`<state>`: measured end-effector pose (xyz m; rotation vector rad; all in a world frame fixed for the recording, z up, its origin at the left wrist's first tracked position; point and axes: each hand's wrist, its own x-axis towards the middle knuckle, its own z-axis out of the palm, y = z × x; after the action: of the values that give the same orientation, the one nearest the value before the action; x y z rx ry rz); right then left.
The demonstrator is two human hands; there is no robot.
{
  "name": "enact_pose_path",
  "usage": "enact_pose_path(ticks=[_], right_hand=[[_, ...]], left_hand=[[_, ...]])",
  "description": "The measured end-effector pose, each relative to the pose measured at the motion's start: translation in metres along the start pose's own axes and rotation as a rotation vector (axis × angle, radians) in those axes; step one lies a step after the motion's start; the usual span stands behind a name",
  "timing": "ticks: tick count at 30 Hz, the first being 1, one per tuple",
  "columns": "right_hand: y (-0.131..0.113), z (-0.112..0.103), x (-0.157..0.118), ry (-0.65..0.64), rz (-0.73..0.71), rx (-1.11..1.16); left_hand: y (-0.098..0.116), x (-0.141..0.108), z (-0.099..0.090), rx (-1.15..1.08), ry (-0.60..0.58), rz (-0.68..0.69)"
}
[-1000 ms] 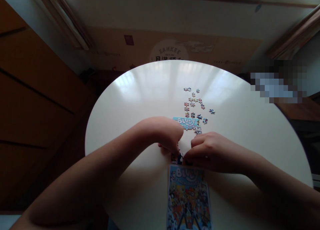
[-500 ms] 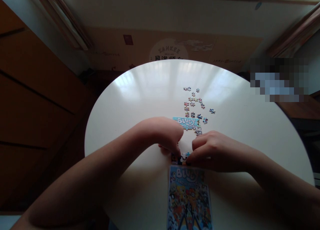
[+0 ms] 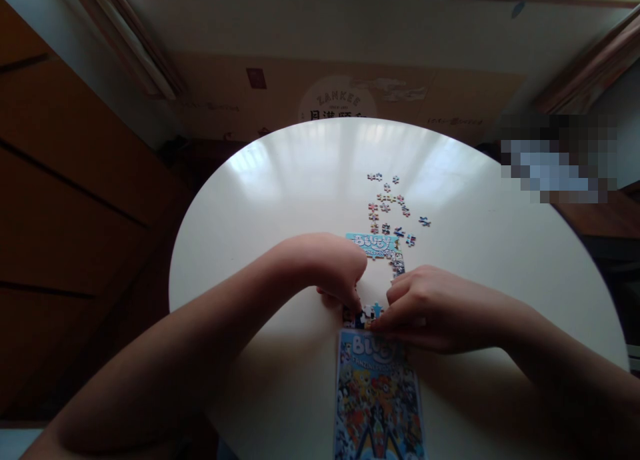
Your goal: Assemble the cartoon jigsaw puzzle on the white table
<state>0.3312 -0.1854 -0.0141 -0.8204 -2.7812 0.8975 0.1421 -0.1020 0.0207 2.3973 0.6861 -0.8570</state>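
Note:
A partly joined jigsaw puzzle lies on the white table, its blue top strip showing the word "Bluey". Its lower edge, with white and blue pieces, is between my hands. My left hand bends down over the puzzle's left side, its fingers closed and a fingertip on the lower pieces; whatever it holds is hidden. From the right, my right hand presses closed fingers at the bottom row, and I cannot make out anything in them. Just below lies a colourful picture sheet.
Several loose puzzle pieces are scattered beyond the puzzle on the oval white table. A large cardboard box stands behind the table. Brown cabinets are at the left, and a blurred patch is at the right.
My right hand has shifted slightly down and to the right, showing more of the blue piece and the puzzle's right edge. My left hand has barely moved.

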Motion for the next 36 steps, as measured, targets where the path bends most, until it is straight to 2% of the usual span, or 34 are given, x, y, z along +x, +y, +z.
enact_pose_path(ticks=[14,24,36], right_hand=[[0.007,-0.008,-0.010,0.031,0.070,0.072],[0.015,0.003,-0.007,0.138,0.058,-0.029],[0.011,0.013,0.003,0.199,0.075,-0.114]], left_hand=[[0.000,0.000,0.001,-0.026,0.001,-0.009],[-0.002,0.000,0.002,-0.041,0.005,0.026],[-0.004,0.000,0.002,-0.027,0.014,0.045]])
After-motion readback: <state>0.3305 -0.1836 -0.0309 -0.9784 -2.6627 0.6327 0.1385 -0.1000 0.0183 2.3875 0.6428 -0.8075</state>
